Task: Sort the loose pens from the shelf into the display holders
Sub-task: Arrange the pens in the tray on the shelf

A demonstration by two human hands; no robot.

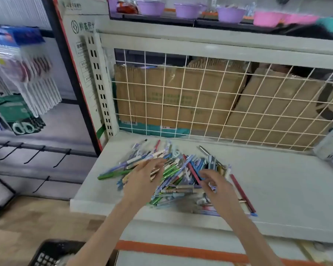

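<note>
1. One pale shelf (277, 181) carries everything, fronting a wire grid (200, 104).
2. The pens (177, 175) lie heaped mid-shelf, unsorted.
3. Left hand (142, 179) rests spread on the heap, likely raking.
4. Right hand (217, 186) pinches pens; no holders visible.

You see glossy plastic pens (173, 177), a matt painted metal shelf (277, 181), a white-coated wire grid (210, 104), rough brown cardboard boxes (181, 96), shiny plastic bowls (188, 10).

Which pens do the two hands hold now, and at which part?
It cannot be told surely. Both the left hand and the right hand lie on the pile of pens, fingers curled among them; no pen is lifted.
</note>
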